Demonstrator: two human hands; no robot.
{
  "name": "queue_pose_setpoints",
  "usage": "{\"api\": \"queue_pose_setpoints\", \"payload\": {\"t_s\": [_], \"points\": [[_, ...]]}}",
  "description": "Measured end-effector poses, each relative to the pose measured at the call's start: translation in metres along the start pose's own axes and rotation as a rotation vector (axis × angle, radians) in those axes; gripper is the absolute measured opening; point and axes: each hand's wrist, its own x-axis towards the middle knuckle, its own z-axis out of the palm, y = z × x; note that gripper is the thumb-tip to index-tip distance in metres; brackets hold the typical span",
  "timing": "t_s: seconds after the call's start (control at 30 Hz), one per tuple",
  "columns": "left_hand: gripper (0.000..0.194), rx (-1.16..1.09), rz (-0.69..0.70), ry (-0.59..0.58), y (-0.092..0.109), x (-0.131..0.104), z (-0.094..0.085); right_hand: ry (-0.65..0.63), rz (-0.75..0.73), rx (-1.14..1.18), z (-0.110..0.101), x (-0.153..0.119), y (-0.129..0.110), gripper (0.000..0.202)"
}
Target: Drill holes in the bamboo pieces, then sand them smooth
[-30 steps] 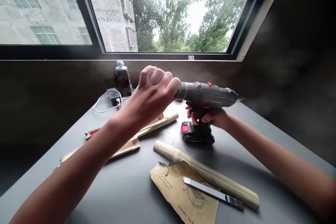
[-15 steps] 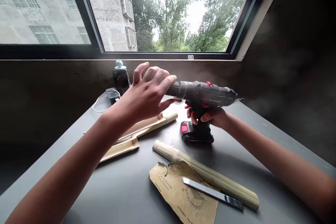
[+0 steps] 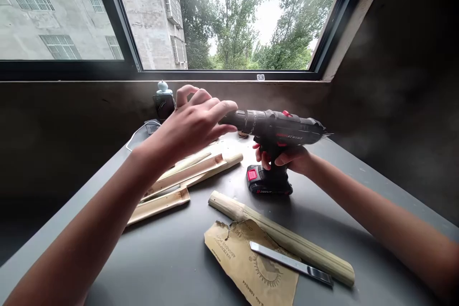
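A black cordless drill [image 3: 287, 126] with red accents stands above the grey table, its battery base low near the tabletop and its nose pointing left. Around its grip wraps my right hand [image 3: 287, 155]. My left hand [image 3: 201, 114] is closed on the chuck [image 3: 233, 119] at the front, thumb below and fingers over the top; whether a bit sits in the chuck is hidden by the hand. Below the drill lies a bamboo piece [image 3: 279, 229]. Partly under it is a torn sheet of sandpaper [image 3: 247, 263], printed side up, with a slim silver utility knife [image 3: 290, 263] on top.
Several split bamboo pieces [image 3: 168, 203] lie on the table [image 3: 161, 258] at left, partly behind my left forearm. Farther back stand a phone [image 3: 164, 106] on a holder and a white cable [image 3: 134, 136]. A window [image 3: 233, 75] spans the back wall.
My left hand has turned and shifted slightly left at the chuck, uncovering more of it and of the split bamboo behind. The drill and right hand are almost unmoved.
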Motion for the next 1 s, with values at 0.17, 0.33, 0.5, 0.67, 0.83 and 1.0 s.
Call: {"api": "queue_pose_setpoints", "payload": {"t_s": [0.17, 0.33, 0.5, 0.67, 0.83, 1.0], "points": [[0.029, 0.032, -0.012, -0.005, 0.000, 0.001, -0.003, 0.003, 0.000, -0.007, 0.000, 0.000, 0.000, 0.059], [0.030, 0.067, 0.005, 0.001, 0.006, 0.001, -0.003, -0.001, 0.009, 0.002, -0.004, -0.001, 0.004, 0.060], [0.019, 0.024, 0.010, 0.044, 0.002, 0.001, -0.005, -0.007, 0.001, 0.008, -0.002, 0.000, 0.002, 0.060], [0.033, 0.012, 0.029, 0.022, 0.003, 0.002, -0.003, -0.007, -0.030, 0.008, 0.004, 0.002, -0.004, 0.062], [0.040, 0.032, 0.078, 0.000, 0.016, 0.002, 0.003, 0.000, -0.049, -0.007, 0.005, 0.002, -0.005, 0.061], [0.050, 0.021, 0.038, -0.038, 0.021, 0.000, 0.009, 0.004, -0.050, -0.006, 0.003, 0.001, -0.003, 0.061]]}}
